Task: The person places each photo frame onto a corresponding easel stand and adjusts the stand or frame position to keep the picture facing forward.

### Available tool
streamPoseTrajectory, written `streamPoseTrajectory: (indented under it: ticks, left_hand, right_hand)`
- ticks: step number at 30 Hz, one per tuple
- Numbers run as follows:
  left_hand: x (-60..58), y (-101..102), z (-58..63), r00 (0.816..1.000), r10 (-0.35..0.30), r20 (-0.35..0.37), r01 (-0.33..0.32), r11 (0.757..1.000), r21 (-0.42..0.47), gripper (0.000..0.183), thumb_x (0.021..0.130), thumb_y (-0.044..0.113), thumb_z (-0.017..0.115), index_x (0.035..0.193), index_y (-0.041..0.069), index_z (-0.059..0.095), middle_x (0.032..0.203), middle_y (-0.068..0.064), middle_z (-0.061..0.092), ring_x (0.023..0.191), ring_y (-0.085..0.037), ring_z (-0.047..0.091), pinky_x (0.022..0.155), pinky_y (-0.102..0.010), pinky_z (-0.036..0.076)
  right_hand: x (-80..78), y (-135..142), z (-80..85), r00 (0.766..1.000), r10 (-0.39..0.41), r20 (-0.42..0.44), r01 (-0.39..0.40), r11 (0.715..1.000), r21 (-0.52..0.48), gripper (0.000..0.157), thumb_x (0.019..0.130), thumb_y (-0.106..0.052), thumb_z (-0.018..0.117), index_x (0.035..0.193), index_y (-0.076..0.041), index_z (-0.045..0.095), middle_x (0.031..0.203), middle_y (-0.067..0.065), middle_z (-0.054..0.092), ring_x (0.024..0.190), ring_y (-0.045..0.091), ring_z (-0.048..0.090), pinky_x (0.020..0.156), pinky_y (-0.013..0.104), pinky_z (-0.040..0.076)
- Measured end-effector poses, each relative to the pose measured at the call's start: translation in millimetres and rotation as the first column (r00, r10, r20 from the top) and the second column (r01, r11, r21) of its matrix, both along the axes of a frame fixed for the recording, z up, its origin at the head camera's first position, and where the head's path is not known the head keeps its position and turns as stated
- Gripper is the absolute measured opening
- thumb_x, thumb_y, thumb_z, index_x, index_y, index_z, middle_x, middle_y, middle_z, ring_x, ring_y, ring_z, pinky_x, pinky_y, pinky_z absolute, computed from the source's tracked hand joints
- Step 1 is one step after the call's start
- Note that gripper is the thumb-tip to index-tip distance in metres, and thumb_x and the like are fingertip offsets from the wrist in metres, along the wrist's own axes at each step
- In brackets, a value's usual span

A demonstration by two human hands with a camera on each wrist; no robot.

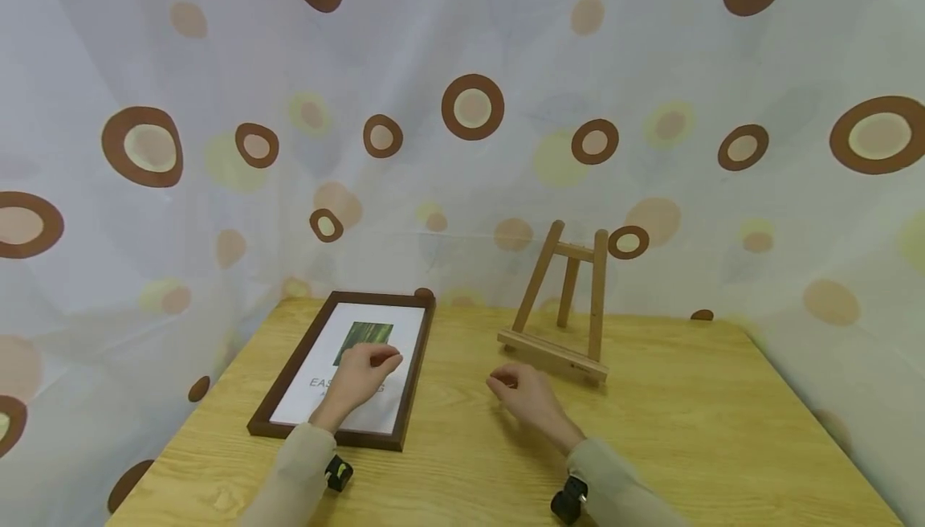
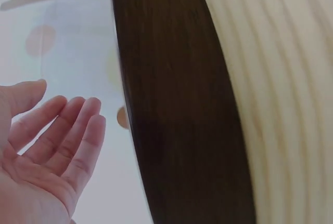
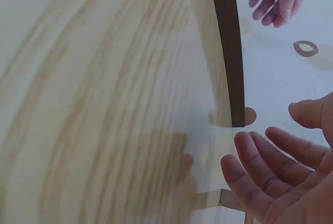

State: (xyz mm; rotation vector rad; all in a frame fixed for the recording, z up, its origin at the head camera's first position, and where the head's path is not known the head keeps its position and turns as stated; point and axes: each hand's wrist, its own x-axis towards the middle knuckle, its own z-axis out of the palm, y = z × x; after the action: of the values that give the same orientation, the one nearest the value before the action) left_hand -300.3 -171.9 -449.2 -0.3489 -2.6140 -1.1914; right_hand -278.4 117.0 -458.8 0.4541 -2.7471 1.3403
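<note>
Head cam: L hand hangs over the frame, thumb & fingers loosely curved, gripping nothing; no contact seen. R hand likewise unclenched, nothing in it, just beside the easel's ledge. Frame lies flat on table, left side, print up; easel stands upright to its right, apart from it, near the cloth. L-wrist cam: dark rail w/ a gap showing btwn it & fingertips.

Handling, prob. best: take frame by both side rails, approx. midway, fingers off the print (poss. glazed, can't tell). It lies flush, so tipping one edge up first shd give finger room; then hold both sides level. Easel looks light, so a bump cd shift it: R hand shd stay clear of ledge or steady it gently.
</note>
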Motion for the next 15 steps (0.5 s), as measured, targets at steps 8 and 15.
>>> streamPoseTrajectory:
  ticks: [8,15]
  left_hand:
    - [-6.1,-24.7,-0.8,0.999,0.011,0.046,-0.014,0.998,0.063,0.015,0.087,0.022,0.063,0.098,0.014,0.069,0.084,0.0,0.067,0.075,-0.017,0.063,0.063,-0.028,0.051]
    - [-9.3,-51.4,3.7,0.983,-0.012,0.182,-0.032,0.971,0.237,0.021,0.087,0.017,0.062,0.103,0.004,0.066,0.09,-0.012,0.066,0.084,-0.029,0.063,0.074,-0.038,0.053]
  right_hand:
    - [-5.9,-7.0,-5.1,0.999,-0.037,0.036,0.041,0.991,-0.127,0.029,0.09,-0.025,0.057,0.107,-0.003,0.064,0.093,0.008,0.066,0.076,0.021,0.063,0.059,0.026,0.05]
    - [-9.1,-19.6,-8.8,0.993,-0.013,0.113,0.042,0.965,-0.26,0.032,0.09,-0.019,0.058,0.11,0.005,0.06,0.093,0.015,0.065,0.076,0.025,0.064,0.063,0.03,0.053]
